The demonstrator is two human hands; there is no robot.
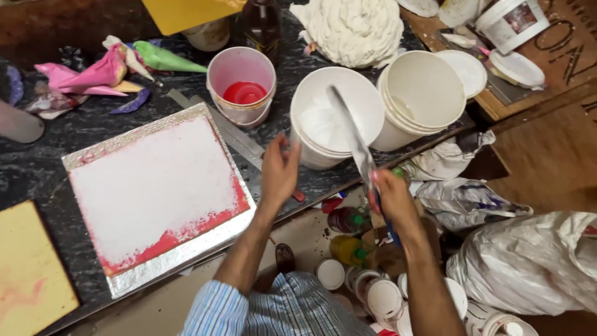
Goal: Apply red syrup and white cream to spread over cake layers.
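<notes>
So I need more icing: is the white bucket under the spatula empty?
Not empty. The white bucket holds white icing at its bottom, under the spatula held in the right hand.

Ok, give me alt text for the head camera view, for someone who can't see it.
Seen from above, a person's right hand holds a long spatula over a white bucket on a dark counter, with the left hand open beside the bucket. To the left lies a foil board coated white with red edges.

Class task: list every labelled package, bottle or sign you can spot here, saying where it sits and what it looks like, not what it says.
White tub: top right, round, picture label.
Brown board: far right, dark lettering.
Dark bottle: top centre, brown, tall.
Two small bottles: floor below counter, red and yellow, green caps.
</notes>
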